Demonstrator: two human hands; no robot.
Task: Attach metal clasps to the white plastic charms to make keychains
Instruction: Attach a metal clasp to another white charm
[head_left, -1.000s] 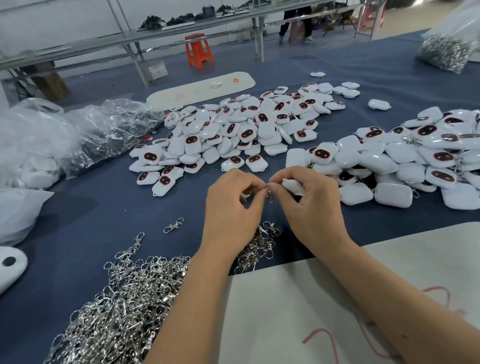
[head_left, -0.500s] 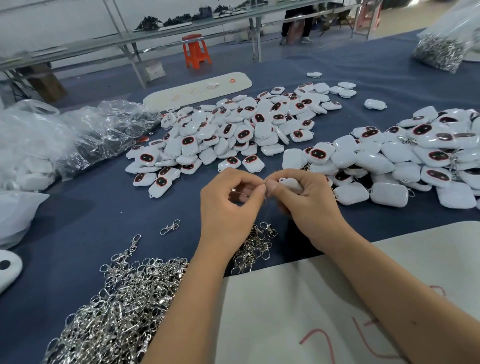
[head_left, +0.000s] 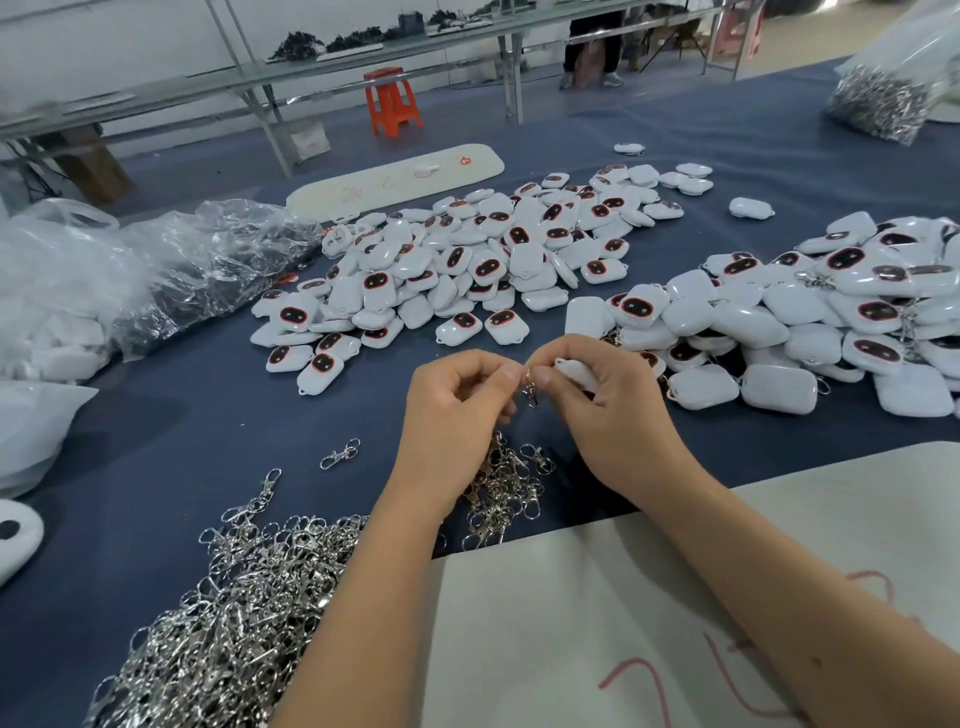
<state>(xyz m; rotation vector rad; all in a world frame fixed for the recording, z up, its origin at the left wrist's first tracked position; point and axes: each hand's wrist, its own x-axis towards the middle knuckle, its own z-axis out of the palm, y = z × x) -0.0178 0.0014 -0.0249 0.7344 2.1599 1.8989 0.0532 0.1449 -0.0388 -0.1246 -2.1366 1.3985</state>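
We work at a blue bench (head_left: 156, 426). Beyond our hands spreads a wide heap of charms (head_left: 467, 270), white with dark faces; a second heap (head_left: 810, 322) lies beyond and to the right of our right hand. A mound of clasps (head_left: 234, 597) sits below and to the left of our left forearm, with a smaller cluster (head_left: 504, 488) just under both hands. A white board (head_left: 597, 623) lies under our right forearm. Crumpled clear bags (head_left: 156, 270) lie far out to the left of our left hand.

Our left hand (head_left: 452, 410) is curled, thumb and forefinger pinching the top of a clasp (head_left: 529, 387) that dangles between the two hands. Our right hand (head_left: 613, 410) meets it fingertip to fingertip, pinching the same clasp while its curled fingers grip a charm (head_left: 574, 373), which peeks out white above its knuckles. Whether clasp and charm are joined we cannot tell. One loose clasp (head_left: 340, 453) lies alone on the bench, left of our left wrist.
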